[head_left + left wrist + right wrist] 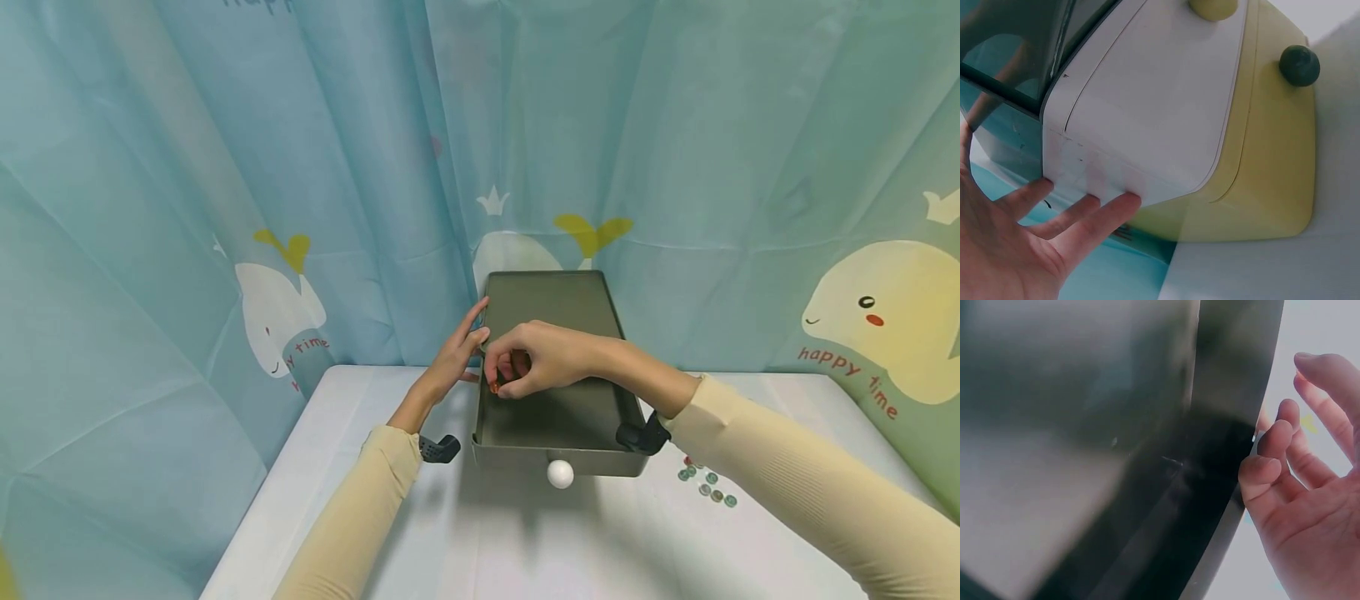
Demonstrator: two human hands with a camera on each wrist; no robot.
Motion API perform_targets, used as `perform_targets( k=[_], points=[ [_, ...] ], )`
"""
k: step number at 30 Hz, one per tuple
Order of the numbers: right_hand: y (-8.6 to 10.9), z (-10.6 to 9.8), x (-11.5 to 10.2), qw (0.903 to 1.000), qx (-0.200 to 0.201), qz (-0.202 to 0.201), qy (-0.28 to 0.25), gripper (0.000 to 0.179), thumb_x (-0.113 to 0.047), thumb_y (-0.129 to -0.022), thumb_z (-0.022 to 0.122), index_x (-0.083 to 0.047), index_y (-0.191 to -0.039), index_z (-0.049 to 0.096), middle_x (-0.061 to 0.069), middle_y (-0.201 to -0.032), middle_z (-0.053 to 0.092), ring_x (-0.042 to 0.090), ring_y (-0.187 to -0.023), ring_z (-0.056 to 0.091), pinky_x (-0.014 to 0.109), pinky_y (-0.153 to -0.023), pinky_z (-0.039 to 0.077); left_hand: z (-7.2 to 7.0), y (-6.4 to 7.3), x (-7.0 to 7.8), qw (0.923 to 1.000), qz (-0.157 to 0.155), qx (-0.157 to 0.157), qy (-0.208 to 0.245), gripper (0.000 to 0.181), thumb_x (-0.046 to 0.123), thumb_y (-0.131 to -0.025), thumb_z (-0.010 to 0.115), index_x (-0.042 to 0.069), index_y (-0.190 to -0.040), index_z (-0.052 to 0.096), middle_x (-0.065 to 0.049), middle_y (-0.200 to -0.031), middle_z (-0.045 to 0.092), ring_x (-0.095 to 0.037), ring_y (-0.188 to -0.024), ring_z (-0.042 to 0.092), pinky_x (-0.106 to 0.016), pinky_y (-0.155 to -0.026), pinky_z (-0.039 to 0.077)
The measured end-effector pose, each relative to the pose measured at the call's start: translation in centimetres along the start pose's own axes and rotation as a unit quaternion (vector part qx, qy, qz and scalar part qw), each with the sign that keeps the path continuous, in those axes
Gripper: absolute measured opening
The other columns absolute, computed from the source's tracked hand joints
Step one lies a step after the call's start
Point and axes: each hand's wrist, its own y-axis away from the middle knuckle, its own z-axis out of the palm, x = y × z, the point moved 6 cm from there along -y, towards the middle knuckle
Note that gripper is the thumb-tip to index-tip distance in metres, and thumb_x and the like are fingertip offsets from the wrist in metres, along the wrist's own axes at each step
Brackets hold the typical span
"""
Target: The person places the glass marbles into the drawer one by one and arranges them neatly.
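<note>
A drawer cabinet with a dark green top (pixel 555 308) stands on the table. Over the left part of that top, my right hand (pixel 543 358) pinches a small orange-red bead (pixel 494 387) between thumb and fingertips. In the right wrist view the fingers of my right hand (pixel 1304 469) are bent beside the dark panel's edge, and the bead is hidden. My left hand (pixel 450 358) lies spread along the cabinet's left side. In the left wrist view, the fingertips of my left hand (pixel 1054 237) touch the side of the white drawer (pixel 1147 106), beside the yellow drawer (pixel 1279 156).
Several small green and red glass pieces (pixel 708 487) lie on the white table (pixel 525 550), right of the cabinet. A white knob (pixel 560 474) sticks out of the cabinet's front. A blue whale-print curtain (pixel 375 167) hangs close behind.
</note>
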Motion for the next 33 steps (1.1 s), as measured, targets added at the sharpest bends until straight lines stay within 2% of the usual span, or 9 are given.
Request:
perform_targets(
  k=[8, 17, 26, 33],
  points=[
    [0.1, -0.3, 0.0, 0.9998, 0.003, 0.018, 0.001, 0.024, -0.021, -0.090, 0.080, -0.014, -0.112, 0.072, -0.007, -0.081, 0.061, 0.011, -0.066, 0.057, 0.027, -0.067, 0.050, 0.1, 0.0, 0.2, 1.0000, 0.001, -0.004, 0.002, 0.061, 0.051, -0.105, 0.040, 0.050, -0.162, 0.017, -0.010, -0.158, 0.034, -0.037, -0.125, 0.055, -0.062, -0.087, 0.054],
    [0.1, -0.5, -0.2, 0.9998, 0.009, 0.015, 0.005, 0.024, -0.021, -0.091, 0.079, -0.013, -0.113, 0.073, -0.007, -0.082, 0.063, 0.012, -0.068, 0.058, 0.029, -0.068, 0.050, 0.0, -0.1, 0.1, 1.0000, -0.001, 0.002, -0.005, 0.061, 0.053, -0.104, 0.040, 0.052, -0.161, 0.019, -0.010, -0.152, 0.041, -0.032, -0.117, 0.058, -0.059, -0.085, 0.056],
    [0.7, -1.4, -0.3, 0.9991, 0.025, 0.032, 0.013, 0.025, -0.024, -0.091, 0.079, -0.014, -0.114, 0.073, -0.008, -0.085, 0.064, 0.014, -0.072, 0.061, 0.035, -0.071, 0.053, 0.1, 0.1, 0.0, 1.0000, -0.001, -0.001, 0.003, 0.062, 0.053, -0.104, 0.042, 0.050, -0.161, 0.019, -0.011, -0.154, 0.040, -0.036, -0.125, 0.056, -0.064, -0.088, 0.053],
    [1.3, -2.0, -0.5, 0.9988, 0.033, 0.035, 0.013, 0.025, -0.023, -0.092, 0.078, -0.013, -0.114, 0.073, -0.007, -0.088, 0.065, 0.014, -0.075, 0.065, 0.041, -0.075, 0.056, 0.1, 0.1, 0.0, 1.0000, -0.002, 0.002, 0.003, 0.062, 0.054, -0.103, 0.043, 0.051, -0.161, 0.021, -0.002, -0.166, 0.023, -0.038, -0.129, 0.053, -0.064, -0.088, 0.053]
  ],
)
